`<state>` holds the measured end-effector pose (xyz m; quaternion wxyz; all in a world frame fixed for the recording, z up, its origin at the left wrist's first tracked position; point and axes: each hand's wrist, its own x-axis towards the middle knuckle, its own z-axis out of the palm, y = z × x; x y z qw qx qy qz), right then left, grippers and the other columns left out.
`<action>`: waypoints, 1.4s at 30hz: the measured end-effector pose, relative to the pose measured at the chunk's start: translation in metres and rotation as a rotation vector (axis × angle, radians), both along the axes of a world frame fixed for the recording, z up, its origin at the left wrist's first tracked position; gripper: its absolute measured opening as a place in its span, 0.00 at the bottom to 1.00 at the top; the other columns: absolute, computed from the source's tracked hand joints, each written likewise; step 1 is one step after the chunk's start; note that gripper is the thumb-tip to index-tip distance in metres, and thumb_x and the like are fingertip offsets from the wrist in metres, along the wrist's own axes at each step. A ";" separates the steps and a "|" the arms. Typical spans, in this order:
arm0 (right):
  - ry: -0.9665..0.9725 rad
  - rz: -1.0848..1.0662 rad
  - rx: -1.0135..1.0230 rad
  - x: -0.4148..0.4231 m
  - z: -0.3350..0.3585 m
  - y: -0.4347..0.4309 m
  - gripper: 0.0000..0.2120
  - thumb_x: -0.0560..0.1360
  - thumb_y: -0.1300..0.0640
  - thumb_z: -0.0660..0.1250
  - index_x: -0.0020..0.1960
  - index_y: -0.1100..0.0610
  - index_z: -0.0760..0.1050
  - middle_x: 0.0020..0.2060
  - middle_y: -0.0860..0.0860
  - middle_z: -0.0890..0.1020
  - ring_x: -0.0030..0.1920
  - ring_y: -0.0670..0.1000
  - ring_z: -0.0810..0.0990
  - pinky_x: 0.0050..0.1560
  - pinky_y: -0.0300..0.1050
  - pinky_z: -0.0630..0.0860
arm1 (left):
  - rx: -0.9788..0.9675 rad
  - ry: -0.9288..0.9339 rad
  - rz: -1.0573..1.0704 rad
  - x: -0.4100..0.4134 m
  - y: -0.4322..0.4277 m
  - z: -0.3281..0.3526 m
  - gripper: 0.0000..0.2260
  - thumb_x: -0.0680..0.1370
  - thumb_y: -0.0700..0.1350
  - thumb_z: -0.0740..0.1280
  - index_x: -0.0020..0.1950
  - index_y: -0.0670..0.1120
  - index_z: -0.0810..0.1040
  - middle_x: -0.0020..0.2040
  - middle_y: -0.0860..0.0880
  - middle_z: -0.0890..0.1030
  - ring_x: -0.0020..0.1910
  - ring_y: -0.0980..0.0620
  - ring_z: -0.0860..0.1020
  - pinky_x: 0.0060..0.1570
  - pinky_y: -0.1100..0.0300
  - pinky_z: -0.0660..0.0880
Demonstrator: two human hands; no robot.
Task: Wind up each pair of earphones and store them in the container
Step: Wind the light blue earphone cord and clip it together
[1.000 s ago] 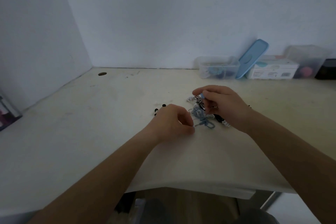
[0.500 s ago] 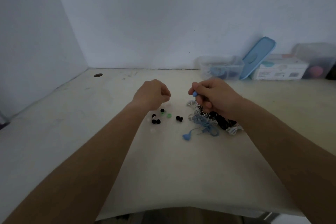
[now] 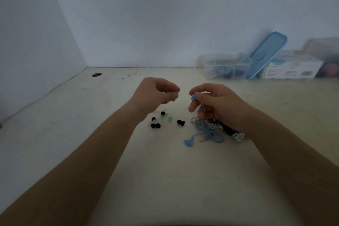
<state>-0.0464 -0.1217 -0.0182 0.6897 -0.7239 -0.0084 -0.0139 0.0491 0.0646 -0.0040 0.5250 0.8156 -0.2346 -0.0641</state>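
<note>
Blue earphones [image 3: 207, 130] lie tangled on the tabletop [image 3: 165, 180]; the right hand [image 3: 220, 104] pinches one bud [image 3: 192, 96] above them. Curled is the left hand [image 3: 156, 93]; what it holds I cannot tell. The container [image 3: 227, 66] stands behind.

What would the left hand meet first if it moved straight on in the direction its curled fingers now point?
Probably the blue earbud pinched in the right hand: the left hand points toward it across a small gap. Depth is unclear.
</note>
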 end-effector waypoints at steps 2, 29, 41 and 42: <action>-0.032 -0.003 -0.030 -0.005 0.000 0.002 0.06 0.82 0.58 0.63 0.56 0.60 0.75 0.44 0.57 0.86 0.35 0.54 0.82 0.38 0.44 0.79 | -0.224 0.215 -0.056 -0.016 0.006 0.000 0.07 0.74 0.35 0.73 0.50 0.42 0.84 0.46 0.45 0.86 0.45 0.54 0.84 0.49 0.64 0.80; -0.309 -0.178 -0.136 -0.013 -0.002 0.016 0.05 0.75 0.65 0.71 0.50 0.60 0.82 0.40 0.56 0.86 0.35 0.49 0.82 0.40 0.41 0.81 | -0.560 0.460 -0.167 -0.045 0.009 -0.007 0.08 0.71 0.33 0.69 0.48 0.41 0.83 0.45 0.42 0.86 0.44 0.50 0.86 0.43 0.64 0.81; -0.246 -0.065 -0.039 -0.015 0.000 0.014 0.05 0.75 0.65 0.70 0.49 0.59 0.82 0.36 0.54 0.85 0.36 0.50 0.83 0.42 0.41 0.80 | -0.537 0.443 -0.204 -0.048 0.009 -0.007 0.09 0.67 0.37 0.70 0.46 0.42 0.81 0.41 0.44 0.86 0.40 0.52 0.85 0.39 0.65 0.81; -0.237 -0.048 -0.019 -0.015 0.000 0.014 0.04 0.75 0.65 0.70 0.49 0.59 0.82 0.36 0.54 0.85 0.36 0.50 0.83 0.42 0.41 0.80 | -0.538 0.442 -0.212 -0.048 0.008 -0.007 0.09 0.67 0.37 0.70 0.46 0.42 0.81 0.41 0.44 0.86 0.40 0.52 0.85 0.39 0.65 0.81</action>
